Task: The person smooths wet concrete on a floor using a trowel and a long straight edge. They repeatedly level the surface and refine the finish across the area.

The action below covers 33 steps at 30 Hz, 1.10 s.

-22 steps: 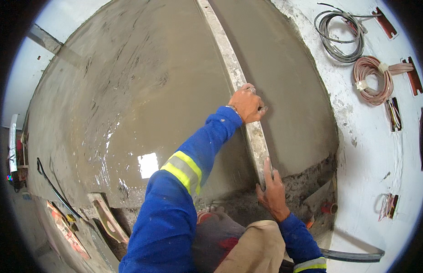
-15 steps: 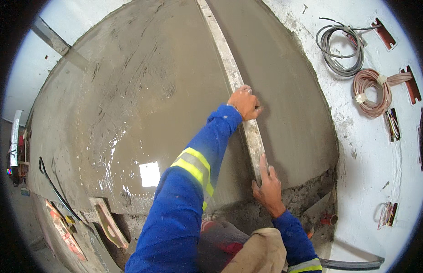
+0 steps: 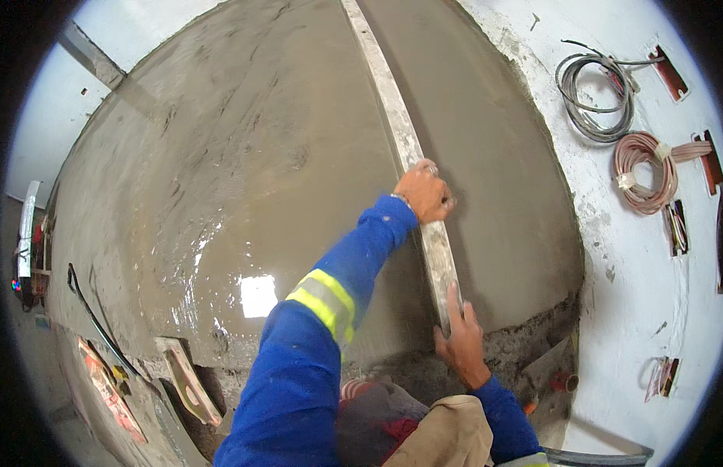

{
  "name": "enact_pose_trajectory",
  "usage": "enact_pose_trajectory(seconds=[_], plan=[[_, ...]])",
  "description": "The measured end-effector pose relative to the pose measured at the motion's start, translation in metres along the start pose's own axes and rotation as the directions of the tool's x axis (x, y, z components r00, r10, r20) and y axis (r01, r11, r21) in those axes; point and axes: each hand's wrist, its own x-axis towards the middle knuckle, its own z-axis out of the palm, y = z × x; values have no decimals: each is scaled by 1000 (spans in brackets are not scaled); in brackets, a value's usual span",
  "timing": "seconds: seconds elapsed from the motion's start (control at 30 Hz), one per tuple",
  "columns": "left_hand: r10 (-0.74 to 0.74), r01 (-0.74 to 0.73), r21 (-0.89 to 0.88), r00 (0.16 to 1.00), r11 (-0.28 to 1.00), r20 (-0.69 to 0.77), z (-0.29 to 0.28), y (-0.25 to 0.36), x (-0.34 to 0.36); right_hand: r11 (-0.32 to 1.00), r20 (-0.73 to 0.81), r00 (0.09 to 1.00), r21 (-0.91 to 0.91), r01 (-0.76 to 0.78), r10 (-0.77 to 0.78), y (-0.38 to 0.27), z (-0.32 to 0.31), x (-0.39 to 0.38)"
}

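A long, cement-smeared screed board [image 3: 383,78] lies across wet grey cement [image 3: 245,179], running from the far edge toward me. My left hand [image 3: 425,192] is closed over the board partway along, fingers wrapped over its right side. Nearer to me, my right hand [image 3: 463,340] grips the board's near end, with the thumb on the left side and fingers stretched along the right. The cement is smooth and darker to the right of the board. On the left its surface is wet, shiny and streaked.
At lower left lie a wooden float [image 3: 189,381], a second orange-faced float [image 3: 111,389] and a long-handled tool [image 3: 105,327]. Coiled black cable [image 3: 568,93] and pinkish cable [image 3: 622,167] hang from boxes in the white right wall [image 3: 634,311]. A broken cement edge [image 3: 525,342] runs before me.
Both hands have drawn back a little toward me, the board sliding with them. My grip looks the same. The view has shifted slightly.
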Motion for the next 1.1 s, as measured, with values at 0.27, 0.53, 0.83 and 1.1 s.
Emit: enact_pose_trajectory(seconds=[0.27, 0.53, 0.83, 1.1], plan=[[-60, 58, 26, 995, 998, 84, -12, -21, 1, 999, -50, 998, -40, 28, -30, -18, 5, 19], [-39, 39, 54, 999, 998, 10, -8, -5, -14, 999, 32, 999, 23, -28, 28, -13, 8, -3], [5, -5, -7, 1000, 1000, -18, -7, -13, -29, 1000, 51, 999, -6, -12, 13, -21, 13, -8], [-60, 56, 42, 995, 998, 80, -21, -27, -20, 1000, 4, 1000, 10, 28, -28, -26, 16, 14]])
